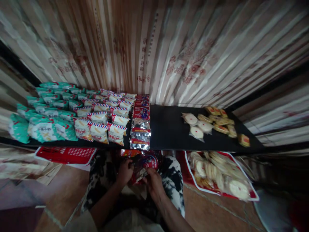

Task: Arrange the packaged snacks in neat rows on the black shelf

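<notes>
Between my knees, below the front edge of the black shelf, is a dark shiny snack bag with a round red and blue print. My left hand grips its left side with curled fingers. At the lower right of the bag, my right hand pinches a crumpled, silvery part. An orange-red packet lies partly hidden behind my left hand. On the shelf above, a column of red and silver packets runs from back to front.
Rows of green bags and white-and-red bags fill the shelf's left. Round white packaged cakes and small yellow packets lie on its right. Below are a red basket and a red, white-rimmed tray of packaged cakes.
</notes>
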